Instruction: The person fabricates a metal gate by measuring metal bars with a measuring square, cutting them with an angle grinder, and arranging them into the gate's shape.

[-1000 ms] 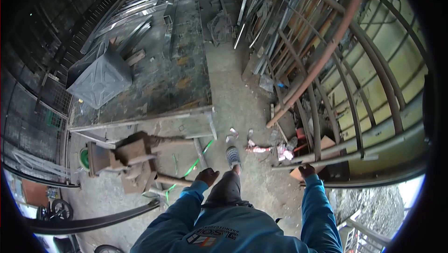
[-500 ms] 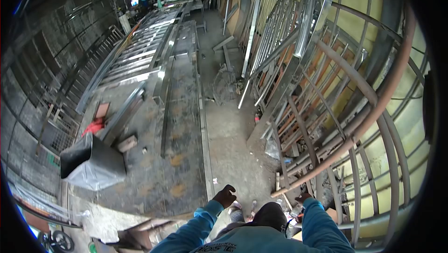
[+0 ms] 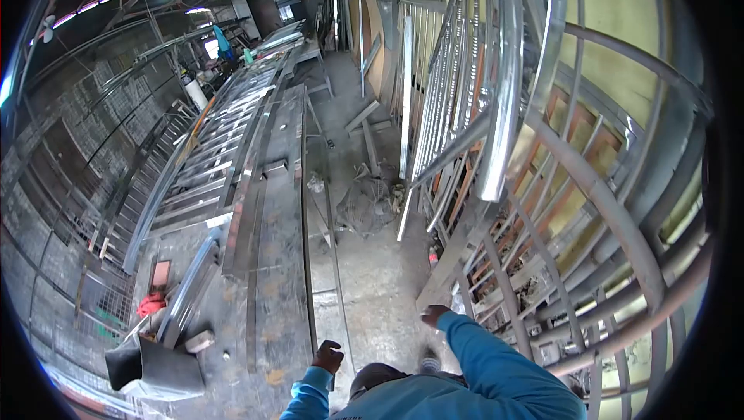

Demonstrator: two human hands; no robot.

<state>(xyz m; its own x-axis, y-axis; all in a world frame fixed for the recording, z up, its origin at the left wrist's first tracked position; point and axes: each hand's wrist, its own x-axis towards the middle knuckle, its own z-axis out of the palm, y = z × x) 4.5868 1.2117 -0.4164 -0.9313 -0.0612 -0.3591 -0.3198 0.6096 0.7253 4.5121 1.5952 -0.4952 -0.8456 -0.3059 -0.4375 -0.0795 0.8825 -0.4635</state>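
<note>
My left hand [image 3: 328, 356], in a blue sleeve, is at the near right edge of the long worktable [image 3: 283, 304], its fingers loosely bent and apart, with nothing seen in them. Over the concrete floor [image 3: 376, 296] reaches my right hand [image 3: 435, 315], fingers loosely extended and holding nothing visible. It is nearest to the flat bar [image 3: 449, 273] at the foot of the metal frames leaning on the right. Long dark metal bars [image 3: 252, 280] lie along the tabletop, beside a ladder-like metal frame [image 3: 209, 168].
A dark open-ended container [image 3: 167, 370], a red cloth [image 3: 151, 304] and a small block [image 3: 200, 341] are on the table's left. Leaning metal tubes [image 3: 504, 110] and a curved pipe railing [image 3: 604, 180] crowd the right. Wire-like scrap [image 3: 364, 201] lies on the floor ahead.
The view has tilted up and moved forward along the aisle. My right hand has swung forward and left over the floor; my left hand now appears lower, close by the table edge.
</note>
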